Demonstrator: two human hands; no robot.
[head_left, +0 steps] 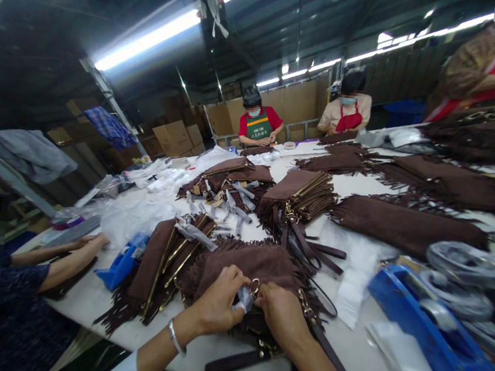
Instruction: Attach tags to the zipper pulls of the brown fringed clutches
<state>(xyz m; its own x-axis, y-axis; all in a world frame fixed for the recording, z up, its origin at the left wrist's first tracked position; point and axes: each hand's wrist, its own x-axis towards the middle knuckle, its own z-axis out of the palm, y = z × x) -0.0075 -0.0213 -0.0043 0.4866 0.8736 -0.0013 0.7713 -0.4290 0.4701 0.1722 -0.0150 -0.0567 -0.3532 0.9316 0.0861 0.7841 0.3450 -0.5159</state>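
In the head view a brown fringed pouch (248, 262) lies flat on top of a pile in front of me. My left hand (223, 298) pinches a crumpled piece of clear plastic wrap (244, 297) at the pouch's near edge. Close beside it, my right hand (281, 307) has its fingers closed at a gold metal ring (255, 286); the fingertips partly hide what they grip. Brown straps (233, 362) with gold clasps hang out below the pile toward me.
Zipped brown pouches (169, 260) are stacked at left, by a blue tape dispenser (122, 261). A larger blue tape dispenser (436, 323) and plastic-wrapped coils (469, 262) stand at right. More pouches (300, 191) lie farther back. A co-worker's arms (71, 261) reach in from the left; other people work beyond.
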